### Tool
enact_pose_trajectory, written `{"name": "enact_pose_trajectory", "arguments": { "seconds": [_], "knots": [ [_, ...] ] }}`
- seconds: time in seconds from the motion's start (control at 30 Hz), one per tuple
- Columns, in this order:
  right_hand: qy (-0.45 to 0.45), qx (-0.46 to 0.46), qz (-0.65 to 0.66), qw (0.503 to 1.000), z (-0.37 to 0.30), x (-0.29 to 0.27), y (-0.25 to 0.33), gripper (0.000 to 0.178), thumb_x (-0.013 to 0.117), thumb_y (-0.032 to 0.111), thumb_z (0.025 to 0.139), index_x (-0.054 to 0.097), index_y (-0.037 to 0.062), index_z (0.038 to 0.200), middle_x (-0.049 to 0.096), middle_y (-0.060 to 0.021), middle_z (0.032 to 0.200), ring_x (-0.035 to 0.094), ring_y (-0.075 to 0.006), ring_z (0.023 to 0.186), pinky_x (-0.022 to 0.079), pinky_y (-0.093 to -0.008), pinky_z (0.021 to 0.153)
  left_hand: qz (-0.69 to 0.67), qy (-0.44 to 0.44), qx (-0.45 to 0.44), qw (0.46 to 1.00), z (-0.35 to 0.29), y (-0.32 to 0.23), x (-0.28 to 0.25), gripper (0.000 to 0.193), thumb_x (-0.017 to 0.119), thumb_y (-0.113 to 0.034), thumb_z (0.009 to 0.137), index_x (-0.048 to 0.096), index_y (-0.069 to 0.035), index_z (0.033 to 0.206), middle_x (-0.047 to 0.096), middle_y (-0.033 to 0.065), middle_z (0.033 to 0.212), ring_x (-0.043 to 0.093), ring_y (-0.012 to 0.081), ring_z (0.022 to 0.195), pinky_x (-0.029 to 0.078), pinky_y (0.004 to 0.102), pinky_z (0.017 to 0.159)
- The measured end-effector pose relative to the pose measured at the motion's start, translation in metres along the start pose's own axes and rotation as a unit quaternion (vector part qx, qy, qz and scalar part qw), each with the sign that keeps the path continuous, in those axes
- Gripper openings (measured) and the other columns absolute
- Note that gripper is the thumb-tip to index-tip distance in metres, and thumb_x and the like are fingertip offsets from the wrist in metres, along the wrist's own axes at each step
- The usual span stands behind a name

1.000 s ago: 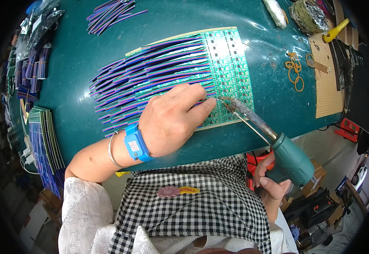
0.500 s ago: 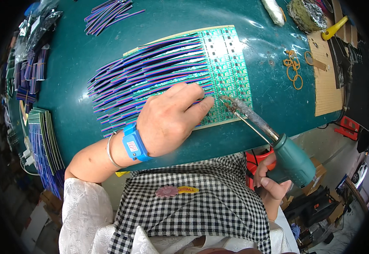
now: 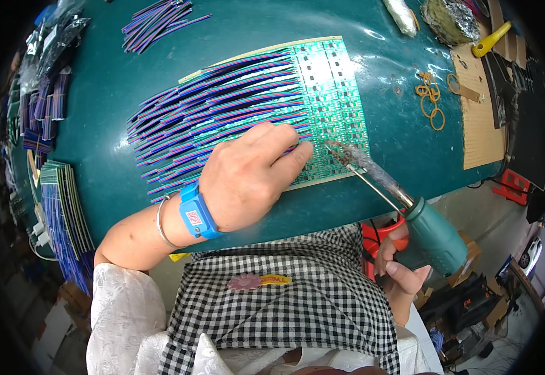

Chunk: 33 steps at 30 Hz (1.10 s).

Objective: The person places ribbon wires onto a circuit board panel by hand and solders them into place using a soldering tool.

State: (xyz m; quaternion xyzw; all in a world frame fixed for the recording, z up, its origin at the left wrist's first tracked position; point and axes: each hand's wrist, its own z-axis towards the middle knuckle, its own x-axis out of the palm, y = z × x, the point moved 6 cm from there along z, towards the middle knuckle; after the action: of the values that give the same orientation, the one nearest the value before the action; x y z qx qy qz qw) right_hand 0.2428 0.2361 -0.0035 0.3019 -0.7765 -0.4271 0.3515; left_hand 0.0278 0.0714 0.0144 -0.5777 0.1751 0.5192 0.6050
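We see our left hand [image 3: 247, 178] near the middle of the frame, lying over the lower part of a green circuit-board panel [image 3: 328, 94], its thumb and forefinger drawn close together by the wire ends; the fingertips are partly hidden, so we cannot tell whether a wire is pinched between them. The panel sits at upper centre, with rows of multicoloured wires [image 3: 222, 103] running leftward from it, its right part bare of them. Our right hand [image 3: 400, 269], at lower right, is wrapped around the handle of a green soldering gun [image 3: 435, 237], whose tip points up and left, just beside our left fingertips; we cannot tell whether it touches the panel. Loose wires [image 3: 157, 26] lie at upper left, rubber bands [image 3: 430, 97] at upper right, and a blue wristband [image 3: 197, 211] circles our left wrist.
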Motion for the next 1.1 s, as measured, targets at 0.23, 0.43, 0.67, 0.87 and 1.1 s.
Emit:
{"name": "enact_pose_trajectory", "arguments": {
  "seconds": [0.23, 0.43, 0.67, 0.87, 1.1],
  "knots": [
    [-0.015, 0.036, 0.017, 0.999, -0.005, -0.002, -0.006, 0.061, 0.068, -0.005, 0.061, 0.05, -0.0091, 0.119, 0.056, -0.0109, 0.066, 0.054, -0.0164, 0.053, 0.046, -0.0265, 0.051, 0.0, 0.001, 0.006, 1.0, 0.0, 0.0, 0.0, 0.036, 0.067, 0.001, 0.066, 0.07, -0.001, 0.102, 0.059, 0.0099, 0.09, 0.062, 0.0252, 0.076, 0.054, 0.0346, 0.062],
    [0.006, -0.007, -0.069, 0.998, -0.006, -0.011, -0.013, 0.042, 0.068, 0.003, 0.063, 0.049, -0.0054, 0.1, 0.051, -0.0109, 0.064, 0.05, -0.0187, 0.046, 0.042, -0.0288, 0.04, 0.003, 0.007, 0.01, 1.0, 0.0, -0.001, 0.001, 0.035, 0.067, -0.001, 0.067, 0.07, 0.0, 0.102, 0.059, 0.0102, 0.09, 0.062, 0.0248, 0.076, 0.053, 0.0344, 0.061],
    [0.01, 0.015, -0.006, 1.0, -0.005, -0.004, -0.005, 0.065, 0.067, -0.002, 0.063, 0.048, -0.0086, 0.125, 0.055, -0.0098, 0.067, 0.054, -0.0165, 0.056, 0.044, -0.027, 0.052, 0.023, 0.007, 0.02, 1.0, 0.0, -0.005, 0.001, 0.034, 0.067, -0.002, 0.067, 0.069, 0.002, 0.101, 0.059, 0.0101, 0.09, 0.062, 0.0245, 0.075, 0.052, 0.0337, 0.059],
    [0.029, -0.015, 0.013, 0.999, -0.002, 0.0, 0.004, 0.059, 0.069, 0.003, 0.064, 0.052, -0.0104, 0.119, 0.052, -0.0087, 0.064, 0.051, -0.0162, 0.052, 0.044, -0.0279, 0.048, 0.022, 0.007, 0.022, 0.999, 0.0, -0.006, 0.0, 0.035, 0.067, -0.002, 0.067, 0.069, 0.002, 0.102, 0.059, 0.0104, 0.091, 0.062, 0.0243, 0.075, 0.052, 0.0336, 0.058],
    [-0.033, -0.007, 0.02, 0.999, -0.002, 0.002, 0.006, 0.059, 0.072, 0.009, 0.061, 0.054, -0.0095, 0.114, 0.05, -0.0084, 0.062, 0.049, -0.0166, 0.048, 0.044, -0.0279, 0.047, 0.034, 0.027, 0.019, 0.999, 0.003, -0.008, -0.003, 0.034, 0.067, -0.001, 0.068, 0.068, 0.002, 0.102, 0.059, 0.0103, 0.092, 0.062, 0.0243, 0.076, 0.052, 0.0341, 0.06]
  ]
}}
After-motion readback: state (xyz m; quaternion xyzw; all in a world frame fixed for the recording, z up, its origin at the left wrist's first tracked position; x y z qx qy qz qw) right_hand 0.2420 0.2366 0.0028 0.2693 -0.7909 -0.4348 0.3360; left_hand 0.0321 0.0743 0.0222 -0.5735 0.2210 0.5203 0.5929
